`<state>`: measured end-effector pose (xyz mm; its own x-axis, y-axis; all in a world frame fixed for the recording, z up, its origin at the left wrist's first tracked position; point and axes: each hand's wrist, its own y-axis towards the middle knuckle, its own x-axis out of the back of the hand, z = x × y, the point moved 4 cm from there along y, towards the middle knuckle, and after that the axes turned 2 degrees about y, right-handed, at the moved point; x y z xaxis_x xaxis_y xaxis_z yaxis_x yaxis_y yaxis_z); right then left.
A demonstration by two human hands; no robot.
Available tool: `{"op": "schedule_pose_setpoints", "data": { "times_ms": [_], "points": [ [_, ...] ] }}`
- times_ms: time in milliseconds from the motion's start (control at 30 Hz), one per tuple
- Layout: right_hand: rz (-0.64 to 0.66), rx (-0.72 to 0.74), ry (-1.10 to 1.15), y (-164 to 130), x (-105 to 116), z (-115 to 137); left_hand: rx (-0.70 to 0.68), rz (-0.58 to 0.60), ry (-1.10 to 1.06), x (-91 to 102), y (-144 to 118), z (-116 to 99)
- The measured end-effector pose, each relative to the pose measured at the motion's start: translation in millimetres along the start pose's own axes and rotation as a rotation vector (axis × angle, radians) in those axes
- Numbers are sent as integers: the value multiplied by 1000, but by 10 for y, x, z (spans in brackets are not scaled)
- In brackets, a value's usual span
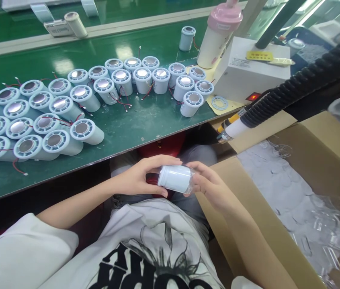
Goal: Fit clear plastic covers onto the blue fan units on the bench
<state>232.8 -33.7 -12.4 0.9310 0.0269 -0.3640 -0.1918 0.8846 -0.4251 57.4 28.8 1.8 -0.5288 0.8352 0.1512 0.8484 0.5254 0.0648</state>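
Above my lap I hold a light blue cylinder (pixel 175 178) lying on its side, its ribbed end to the left. Clear plastic (pixel 189 180) wraps its right end. My left hand (pixel 147 176) curves round the ribbed end, thumb below and fingers above. At the other end, the fingers of my right hand (pixel 207 184) close on the clear plastic. On the green table (pixel 146 120) ahead stand many similar cylinders (pixel 87 131), with silver discs on their tops and thin red and black wires.
An open cardboard box (pixel 233 216) of clear plastic pieces (pixel 314 216) lies to my right. Behind it, a black ribbed hose (pixel 296 84) slants past a white machine (pixel 248 72) with a red light. A pink-lidded bottle (pixel 220 40) stands at the table's back right.
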Motion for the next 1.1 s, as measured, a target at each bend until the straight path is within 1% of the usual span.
{"op": "schedule_pose_setpoints", "data": {
  "times_ms": [100,200,367,467,600,700,767,833,867,900,933,967,1000,1033,1067,1100],
  "points": [
    [-5,-52,48,7,-8,-46,-6,7,9,6,1,-6],
    [18,-102,79,14,-27,-88,-19,11,10,15,6,-18],
    [40,-166,123,26,-77,-133,-65,12,40,24,15,-60],
    [49,-232,160,23,-119,-147,-86,9,42,25,20,-81],
    [101,-344,228,-2,-179,-146,-126,-12,76,34,27,-105],
    [147,-384,263,-18,-209,-132,-178,-18,144,29,25,-140],
    [181,-393,255,-22,-220,-138,-174,-19,165,14,15,-159],
    [206,-381,206,-20,-218,-164,-131,-37,145,-2,-2,-172],
    [200,-350,161,-16,-205,-180,-97,-52,118,-8,-13,-176],
    [161,-288,96,-9,-175,-189,-56,-70,81,-13,-24,-177],
    [87,-178,6,-1,-128,-181,-8,-87,36,-18,-35,-175],
    [-10,-20,-106,-2,-73,-149,44,-101,-10,-23,-45,-168],
    [-98,174,-235,-22,-30,-96,95,-112,-52,-27,-54,-158],
    [-151,381,-369,-60,-13,-36,138,-119,-84,-30,-60,-147],
    [-158,577,-498,-109,-24,16,169,-122,-104,-31,-64,-136],
    [-122,738,-611,-158,-54,50,184,-121,-117,-29,-65,-127]
  ]
}}
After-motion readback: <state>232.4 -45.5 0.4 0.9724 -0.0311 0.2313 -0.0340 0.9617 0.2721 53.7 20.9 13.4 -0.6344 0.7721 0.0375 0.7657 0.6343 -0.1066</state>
